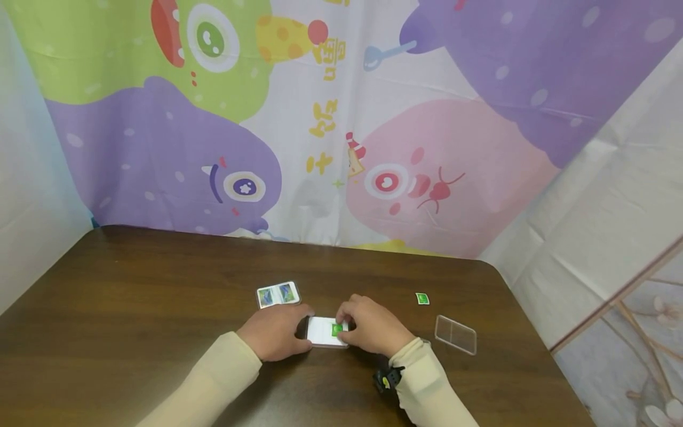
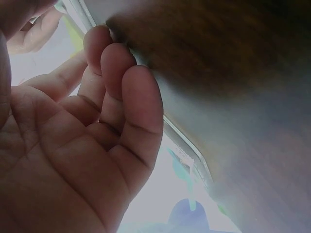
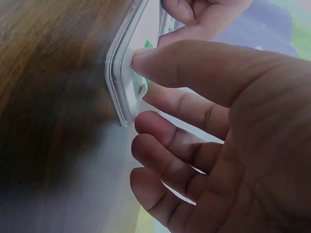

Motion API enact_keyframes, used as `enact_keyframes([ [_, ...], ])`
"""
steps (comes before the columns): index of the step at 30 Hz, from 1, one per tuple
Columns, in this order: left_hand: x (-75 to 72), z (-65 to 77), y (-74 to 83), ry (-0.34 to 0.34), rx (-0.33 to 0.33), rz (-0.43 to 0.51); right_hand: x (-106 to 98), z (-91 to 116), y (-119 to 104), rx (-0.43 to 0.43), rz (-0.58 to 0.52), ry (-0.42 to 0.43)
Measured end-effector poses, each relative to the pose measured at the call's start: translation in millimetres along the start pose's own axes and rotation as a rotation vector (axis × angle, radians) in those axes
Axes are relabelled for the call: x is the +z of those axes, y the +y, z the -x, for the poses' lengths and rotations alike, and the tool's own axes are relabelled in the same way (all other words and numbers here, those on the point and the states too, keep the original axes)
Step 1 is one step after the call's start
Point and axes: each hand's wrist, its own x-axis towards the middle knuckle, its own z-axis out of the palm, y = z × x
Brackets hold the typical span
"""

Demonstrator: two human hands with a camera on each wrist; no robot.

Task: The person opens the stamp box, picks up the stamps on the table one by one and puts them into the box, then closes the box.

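My left hand (image 1: 277, 332) grips the left end of a flat case with a white face (image 1: 321, 332), thumb at its near edge. Over the case's right end, my right hand (image 1: 373, 323) pinches a small green stamp (image 1: 337, 330) between thumb and forefinger. From the right wrist, the thumb (image 3: 160, 63) presses on the stamp's white-edged face, close over the white surface. The other right fingers (image 3: 153, 158) curl loosely beside the layered clear edge of the case (image 3: 116, 77).
Behind the left hand lies a second case (image 1: 278, 294) with two landscape pictures. Another green stamp (image 1: 423, 298) lies at the right, beyond a clear plastic lid (image 1: 456, 335). The brown table (image 1: 160, 284) ends at a cartoon-printed curtain (image 1: 315, 207).
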Motion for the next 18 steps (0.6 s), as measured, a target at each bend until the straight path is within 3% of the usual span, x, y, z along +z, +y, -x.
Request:
enact_keyframes([
  [13, -1.0, -1.2, -0.9, 0.006, 0.0, 0.011, -5, 0, 2, 0.006, -0.011, -0.015],
  [18, 0.0, 0.4, -1.1, 0.005, 0.003, 0.013, -18, 7, 13, 0.108, 0.039, 0.026],
])
